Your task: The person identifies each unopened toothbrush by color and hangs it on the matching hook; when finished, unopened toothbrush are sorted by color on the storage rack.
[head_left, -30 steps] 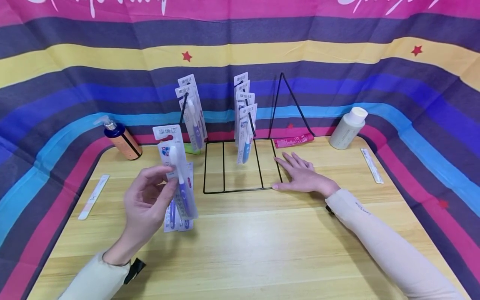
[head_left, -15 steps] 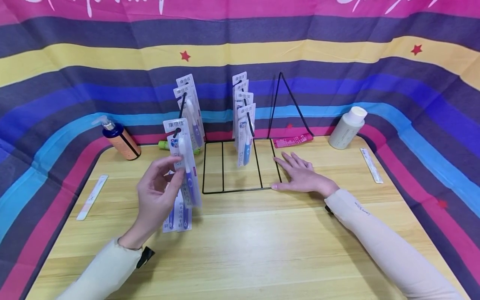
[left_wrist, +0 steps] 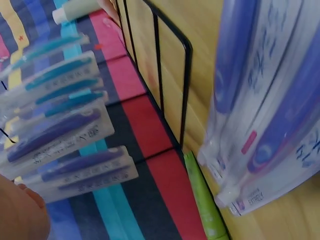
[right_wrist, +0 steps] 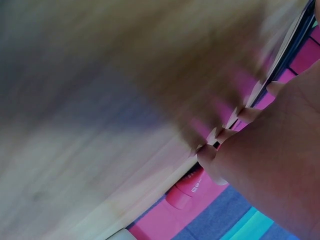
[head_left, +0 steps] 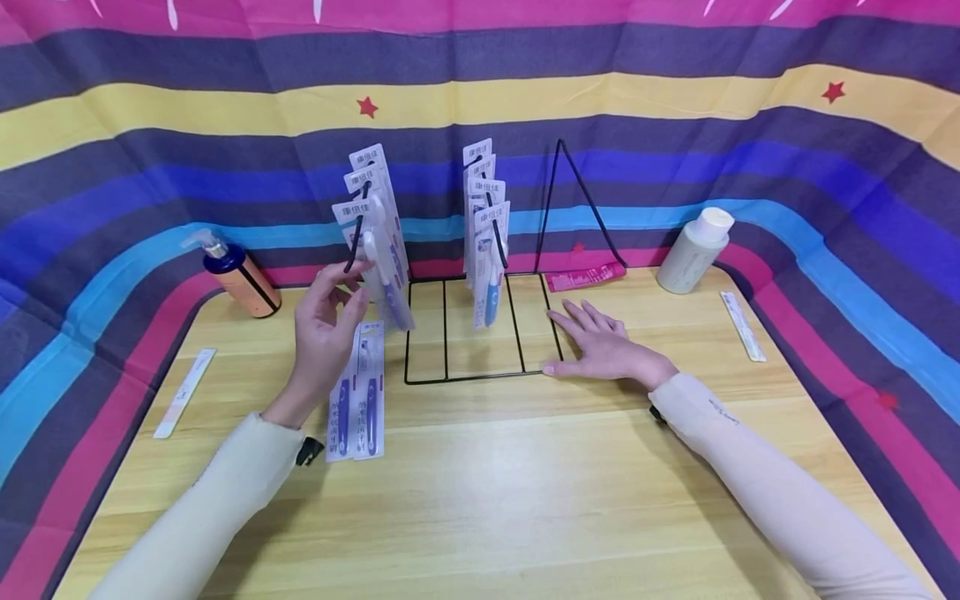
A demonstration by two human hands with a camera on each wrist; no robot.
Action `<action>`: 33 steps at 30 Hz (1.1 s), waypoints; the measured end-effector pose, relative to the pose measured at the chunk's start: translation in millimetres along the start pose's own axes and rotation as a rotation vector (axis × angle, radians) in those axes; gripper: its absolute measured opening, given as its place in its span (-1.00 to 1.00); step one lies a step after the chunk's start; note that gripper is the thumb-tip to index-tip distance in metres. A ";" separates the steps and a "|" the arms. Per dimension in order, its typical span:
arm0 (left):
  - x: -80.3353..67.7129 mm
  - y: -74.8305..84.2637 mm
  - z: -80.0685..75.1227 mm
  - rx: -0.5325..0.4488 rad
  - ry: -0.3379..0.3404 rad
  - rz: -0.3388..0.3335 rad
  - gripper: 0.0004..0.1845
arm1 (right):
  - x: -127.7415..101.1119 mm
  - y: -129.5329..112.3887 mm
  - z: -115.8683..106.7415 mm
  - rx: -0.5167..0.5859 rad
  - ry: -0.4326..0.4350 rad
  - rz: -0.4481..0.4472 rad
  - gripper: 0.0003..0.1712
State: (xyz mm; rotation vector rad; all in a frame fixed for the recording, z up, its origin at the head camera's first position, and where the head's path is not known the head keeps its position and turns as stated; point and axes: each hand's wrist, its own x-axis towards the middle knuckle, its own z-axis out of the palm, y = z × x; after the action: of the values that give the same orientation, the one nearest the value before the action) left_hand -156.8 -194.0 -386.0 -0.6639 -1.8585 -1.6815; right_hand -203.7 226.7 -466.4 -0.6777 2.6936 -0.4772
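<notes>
My left hand (head_left: 326,329) is at the left hook of a black wire rack (head_left: 480,380), its thumb and index finger apart. The index fingertip is beside the front toothbrush pack (head_left: 386,279); whether it touches cannot be told. This purple toothbrush in a clear blister hangs on the hook before similar packs (head_left: 367,157). Blue toothbrush packs (head_left: 491,267) hang on the middle hook. Two purple toothbrush packs (head_left: 356,408) lie on the table below my left hand. My right hand (head_left: 603,346) rests spread on the rack's right base edge, seen also in the right wrist view.
A pump bottle (head_left: 242,279) stands at the left, a white-capped bottle (head_left: 693,250) at the right. A pink tube (head_left: 585,277) lies behind the rack; a green tube (left_wrist: 205,200) shows in the left wrist view. Slim white packets (head_left: 185,393) lie near both sides.
The left hand has carried a purple toothbrush pack right and back onto the left hook and pushed it along; its pinch has loosened. The right hand stays in place.
</notes>
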 end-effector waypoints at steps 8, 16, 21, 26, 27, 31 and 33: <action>15.3 -21.5 -1.8 -0.028 0.020 0.011 -0.68 | 0.4 -1.1 0.3 0.024 0.002 -0.008 0.28; 11.3 -25.3 -12.7 -0.063 0.023 -0.017 -0.64 | 0.9 -0.4 0.5 0.017 0.010 -0.010 0.27; 2.9 -18.7 -23.9 -0.025 0.042 -0.046 -0.61 | -1.5 -0.5 -2.3 0.020 0.014 -0.006 0.27; -5.0 -15.3 -39.5 0.095 0.066 -0.134 -0.63 | -1.0 0.6 -4.6 0.010 0.019 -0.007 0.27; -7.6 -14.9 -42.3 0.114 0.072 -0.164 -0.64 | -1.0 0.3 -4.8 0.012 0.022 -0.008 0.27; -25.6 -11.2 -50.5 0.168 0.070 -0.337 -0.62 | -0.8 -0.4 -2.9 0.027 0.022 -0.013 0.28; -37.0 -8.2 -54.1 0.215 0.043 -0.451 -0.59 | -0.8 -0.6 -1.2 0.035 0.018 -0.017 0.29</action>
State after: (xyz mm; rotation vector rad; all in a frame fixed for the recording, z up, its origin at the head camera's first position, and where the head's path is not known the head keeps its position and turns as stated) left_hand -131.7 -248.8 -413.1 -0.1219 -2.2348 -1.7012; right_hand -203.2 226.9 -464.9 -0.6910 2.6920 -0.5357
